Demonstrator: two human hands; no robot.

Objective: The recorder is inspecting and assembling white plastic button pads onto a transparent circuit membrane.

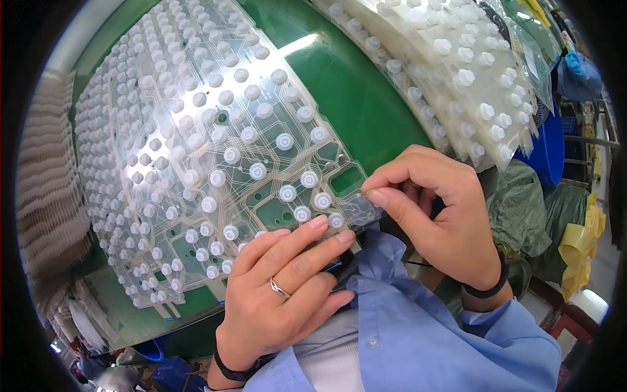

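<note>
Two bare hands work at the near right corner of one translucent plastic sheet with pale printed lines and rows of round white domes [248, 134], which lies on a glossy green counter [366, 111] in front of the person; whether more sheets lie beneath or beside it is hard to make out. The left hand [284, 284], wearing one silver ring [279, 288], is spread palm down, its fingertips resting on the sheet's near edge. The right hand [437, 209] has thumb and forefinger pinched narrow on the corner, its other fingers curled; the exact grip is unclear, since clear film there blends into the sheet. There are two black wristbands, one at the left wrist [235, 371] and one at the right [490, 287]. The domes are too many to count, glare washing out some and the left hand covering others. Two further stacks flank the sheet: one of translucent white-domed sheets [450, 59] at upper right, cut off at the top, and one of pale thin layers [55, 170] at left, fading into the dark rim, their numbers uncountable. Beyond the right hand stands one blue plastic bin [552, 150], partly hidden.
</note>
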